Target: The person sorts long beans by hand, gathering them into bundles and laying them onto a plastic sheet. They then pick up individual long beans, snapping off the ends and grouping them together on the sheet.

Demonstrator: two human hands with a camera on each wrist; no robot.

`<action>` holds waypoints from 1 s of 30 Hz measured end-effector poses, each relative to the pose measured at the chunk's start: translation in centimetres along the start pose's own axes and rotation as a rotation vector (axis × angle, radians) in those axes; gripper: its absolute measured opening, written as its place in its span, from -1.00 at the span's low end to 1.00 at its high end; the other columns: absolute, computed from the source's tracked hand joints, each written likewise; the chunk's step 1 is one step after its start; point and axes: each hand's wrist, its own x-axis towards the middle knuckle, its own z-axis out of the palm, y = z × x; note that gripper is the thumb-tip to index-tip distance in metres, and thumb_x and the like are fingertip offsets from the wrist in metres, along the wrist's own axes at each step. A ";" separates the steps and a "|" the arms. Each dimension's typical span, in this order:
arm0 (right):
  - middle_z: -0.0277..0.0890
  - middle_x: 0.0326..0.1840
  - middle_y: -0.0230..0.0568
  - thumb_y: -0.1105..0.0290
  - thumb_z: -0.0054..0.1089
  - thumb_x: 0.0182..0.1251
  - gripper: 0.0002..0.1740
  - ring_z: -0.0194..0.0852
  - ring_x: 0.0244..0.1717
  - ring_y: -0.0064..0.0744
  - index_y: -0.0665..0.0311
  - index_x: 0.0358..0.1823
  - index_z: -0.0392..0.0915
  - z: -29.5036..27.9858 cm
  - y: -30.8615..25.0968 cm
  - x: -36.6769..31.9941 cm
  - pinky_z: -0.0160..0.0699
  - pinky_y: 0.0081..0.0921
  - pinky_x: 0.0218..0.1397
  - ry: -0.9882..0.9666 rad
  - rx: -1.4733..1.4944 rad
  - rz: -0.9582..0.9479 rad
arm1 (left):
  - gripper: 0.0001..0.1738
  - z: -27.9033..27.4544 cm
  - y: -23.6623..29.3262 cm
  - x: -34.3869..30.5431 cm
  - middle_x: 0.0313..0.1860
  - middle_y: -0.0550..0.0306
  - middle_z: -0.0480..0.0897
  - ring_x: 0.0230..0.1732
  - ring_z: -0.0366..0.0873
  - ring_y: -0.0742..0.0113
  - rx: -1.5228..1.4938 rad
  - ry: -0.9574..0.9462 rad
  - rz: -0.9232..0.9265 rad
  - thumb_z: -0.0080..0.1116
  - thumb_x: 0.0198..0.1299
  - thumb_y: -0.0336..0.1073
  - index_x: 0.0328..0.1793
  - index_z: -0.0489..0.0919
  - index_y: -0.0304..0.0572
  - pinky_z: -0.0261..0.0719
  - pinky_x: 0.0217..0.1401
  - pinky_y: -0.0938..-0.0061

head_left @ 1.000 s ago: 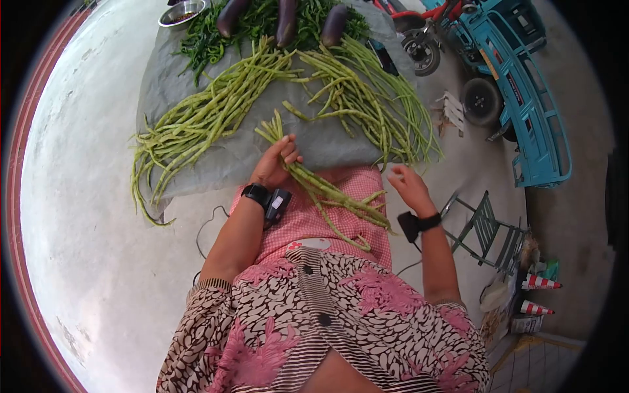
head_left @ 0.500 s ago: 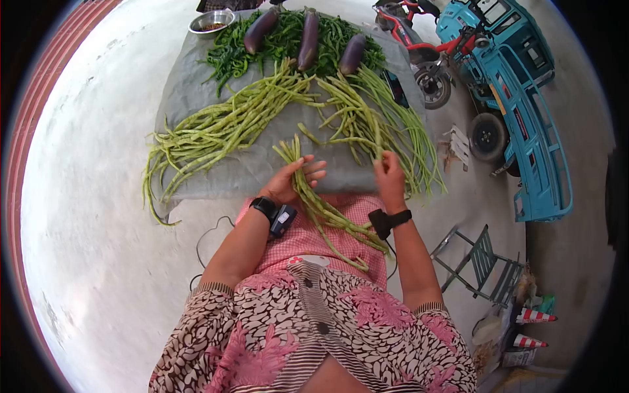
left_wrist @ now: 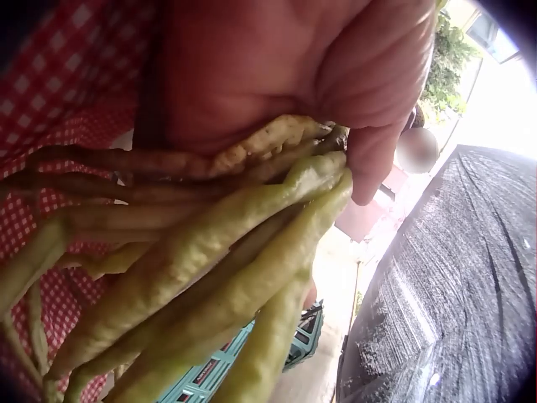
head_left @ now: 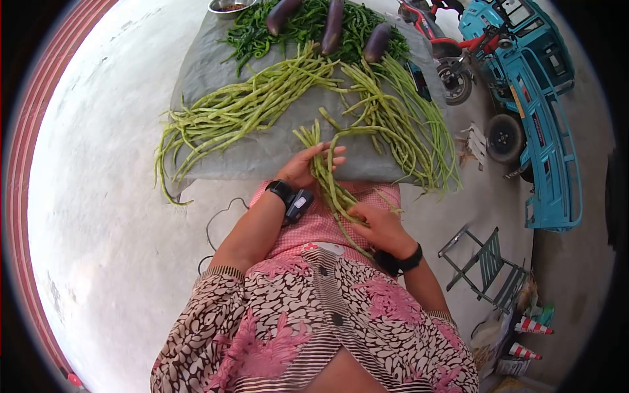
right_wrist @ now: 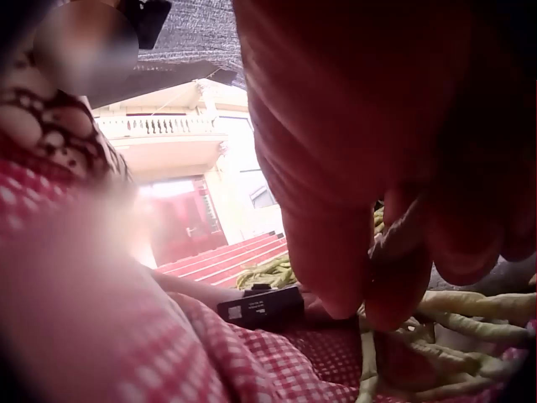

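In the head view my left hand point(head_left: 298, 167) holds a bundle of long beans point(head_left: 323, 169) above the lap, thumb across it and fingertips showing past its far side. The left wrist view has these beans point(left_wrist: 226, 252) up close under the thumb. Lower down, my right hand point(head_left: 385, 230) grips the trailing part of the beans, its fingers curled; the right wrist view shows bean ends point(right_wrist: 470, 323) below those fingers. Two heaps of long beans lie beyond, a left heap point(head_left: 242, 108) and a right heap point(head_left: 380, 121). One short bean end point(head_left: 327, 118) points out near the bundle.
Grey sheeting point(head_left: 209, 157) covers the table. Toward its back are green peppers point(head_left: 252, 39), a middle eggplant point(head_left: 333, 26) among several, and a metal bowl point(head_left: 229, 6). Thinner green beans point(head_left: 436, 131) and a phone point(head_left: 418, 82) lie at right. A folding stool point(head_left: 488, 262) stands right of the lap.
My right hand went from beside the lap to the right heap, then down to the lower part of the held beans. The left hand kept the bundle, its fingers straightening. The head view shifted.
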 end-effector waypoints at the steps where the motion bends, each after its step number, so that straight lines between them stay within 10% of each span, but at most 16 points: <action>1: 0.59 -0.28 -0.06 0.23 0.19 0.27 -0.71 0.61 -0.26 -0.03 0.18 -0.05 0.52 -0.5 -0.2 -0.8 0.52 -0.23 -0.25 -0.039 0.006 0.046 | -0.44 -0.1 0.0 0.1 0.40 -0.09 0.40 0.25 0.51 0.14 0.007 -0.003 0.015 0.00 0.42 -0.07 0.40 0.28 -0.27 0.57 0.19 0.33; 22: 0.62 -0.40 -0.21 0.31 0.27 0.21 -0.69 0.62 -0.38 -0.30 0.21 -0.02 0.56 -2.4 0.1 -6.1 0.53 -0.39 -0.26 -0.248 0.123 0.277 | -0.56 -0.5 -0.3 0.3 -0.17 0.27 0.55 -0.17 0.53 0.33 -0.129 0.067 0.022 0.07 0.40 -0.13 0.30 0.38 -0.17 0.55 0.07 0.30; 30: 0.49 0.00 -0.06 0.31 0.25 0.21 -0.65 0.47 0.08 -0.01 0.26 0.00 0.52 -3.4 4.4 0.5 0.45 -0.21 0.11 0.272 -0.057 -0.024 | -0.76 0.4 -0.5 0.5 -0.32 0.29 0.51 -0.27 0.51 0.34 -0.165 0.141 0.040 0.11 0.38 -0.17 0.06 0.46 -0.05 0.56 0.06 0.28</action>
